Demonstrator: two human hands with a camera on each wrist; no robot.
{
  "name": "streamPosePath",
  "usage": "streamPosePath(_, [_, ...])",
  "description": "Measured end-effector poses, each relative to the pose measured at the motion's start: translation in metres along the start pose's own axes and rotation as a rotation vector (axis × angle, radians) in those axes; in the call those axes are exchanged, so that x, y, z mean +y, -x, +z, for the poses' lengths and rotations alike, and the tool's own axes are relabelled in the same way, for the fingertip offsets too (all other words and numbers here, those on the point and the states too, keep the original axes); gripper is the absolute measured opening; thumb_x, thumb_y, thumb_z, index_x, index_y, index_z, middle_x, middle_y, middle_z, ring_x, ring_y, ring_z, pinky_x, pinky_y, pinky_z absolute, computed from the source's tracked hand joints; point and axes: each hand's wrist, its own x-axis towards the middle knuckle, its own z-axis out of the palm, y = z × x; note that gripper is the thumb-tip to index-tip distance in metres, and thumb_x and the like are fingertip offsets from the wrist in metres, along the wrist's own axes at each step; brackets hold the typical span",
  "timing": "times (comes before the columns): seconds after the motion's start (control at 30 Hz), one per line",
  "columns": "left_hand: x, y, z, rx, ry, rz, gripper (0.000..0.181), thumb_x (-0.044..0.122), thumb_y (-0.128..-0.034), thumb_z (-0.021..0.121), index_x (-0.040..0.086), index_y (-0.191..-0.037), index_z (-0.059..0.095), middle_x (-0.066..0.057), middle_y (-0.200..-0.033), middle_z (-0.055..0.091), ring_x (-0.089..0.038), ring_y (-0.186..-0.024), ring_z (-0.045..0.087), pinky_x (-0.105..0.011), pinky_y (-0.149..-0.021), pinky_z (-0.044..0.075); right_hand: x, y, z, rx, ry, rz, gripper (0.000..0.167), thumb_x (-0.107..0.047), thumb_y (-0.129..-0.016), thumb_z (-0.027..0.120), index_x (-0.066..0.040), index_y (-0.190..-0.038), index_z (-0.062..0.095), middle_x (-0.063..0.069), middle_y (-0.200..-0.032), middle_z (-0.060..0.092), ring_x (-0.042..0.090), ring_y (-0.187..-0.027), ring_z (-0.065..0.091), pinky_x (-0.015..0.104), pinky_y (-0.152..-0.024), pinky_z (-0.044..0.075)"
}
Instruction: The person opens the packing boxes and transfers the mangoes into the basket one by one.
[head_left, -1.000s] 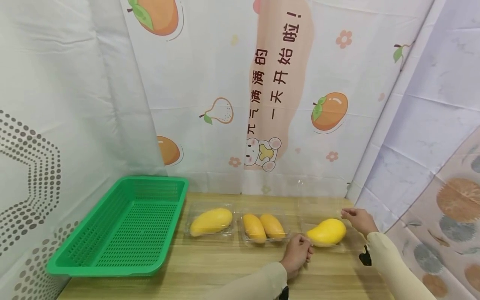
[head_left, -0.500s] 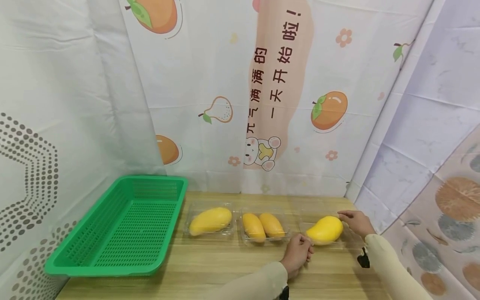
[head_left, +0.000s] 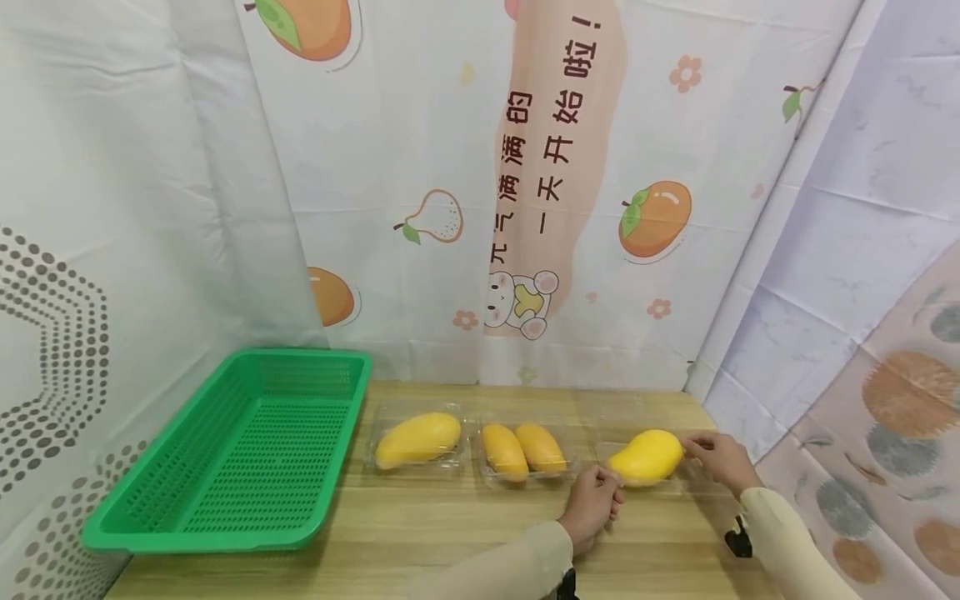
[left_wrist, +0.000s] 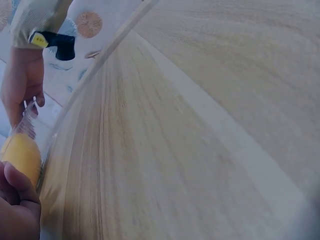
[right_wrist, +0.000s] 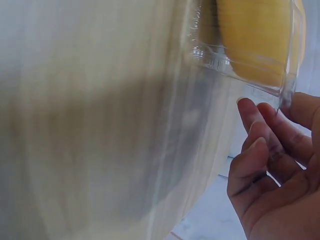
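Observation:
A yellow mango (head_left: 646,457) lies in a clear plastic clamshell box (head_left: 603,425) at the right of the table. My left hand (head_left: 591,505) pinches the box's front left corner with curled fingers. At the right end, my right hand (head_left: 722,463) grips the rim between thumb and index finger. The right wrist view shows that right hand (right_wrist: 280,165) at the transparent corner, its other fingers loosely bent below. In the left wrist view, the left thumb (left_wrist: 21,182) lies in front of the mango (left_wrist: 22,156). The lid is hard to make out.
Left of this box stand two similar clear boxes, one with two orange-yellow mangoes (head_left: 504,452), the other with one large yellow mango (head_left: 418,440). A green perforated basket (head_left: 318,500) stands at the table's left. A printed curtain (head_left: 420,283) hangs behind the wooden table (head_left: 420,533).
The upright clear lid has come down from in front of the curtain. My right hand has shifted slightly and now grips the box's right side. The left hand has stayed at its corner.

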Motion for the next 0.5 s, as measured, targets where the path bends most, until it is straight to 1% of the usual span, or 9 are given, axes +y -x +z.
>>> streamPosePath(0.17, [0.003,0.0,-0.002,-0.007,0.0,0.02,0.013,0.013,-0.1053,0.058,0.01,-0.093,0.06,-0.008,-0.078,0.063,-0.013,-0.059,0.05,-0.025,-0.054,0.045,-0.001,0.01,-0.004,0.019,0.005,-0.01,0.047,-0.038,-0.105,0.06,0.005,-0.121,0.069,0.015,-0.101,0.073,0.025,-0.078,0.063,0.033,-0.058,0.052])
streamPosePath(0.33, [0.003,0.0,-0.002,-0.014,0.002,0.006,0.013,0.014,-0.105,0.059,0.009,-0.093,0.06,-0.007,-0.077,0.063,-0.013,-0.06,0.051,-0.026,-0.055,0.046,-0.001,0.022,-0.007,-0.005,-0.023,0.038,0.049,-0.036,-0.105,0.059,0.008,-0.125,0.066,0.013,-0.1,0.072,0.024,-0.077,0.059,0.033,-0.058,0.05])
streamPosePath(0.5, [0.002,-0.001,0.0,-0.001,0.005,-0.016,0.012,0.012,-0.1034,0.06,0.009,-0.092,0.06,-0.007,-0.076,0.063,-0.012,-0.058,0.05,-0.024,-0.053,0.045,0.0,0.032,-0.004,-0.018,-0.089,0.085,0.05,-0.035,-0.105,0.061,0.01,-0.128,0.062,0.01,-0.094,0.072,0.021,-0.07,0.058,0.031,-0.056,0.049])
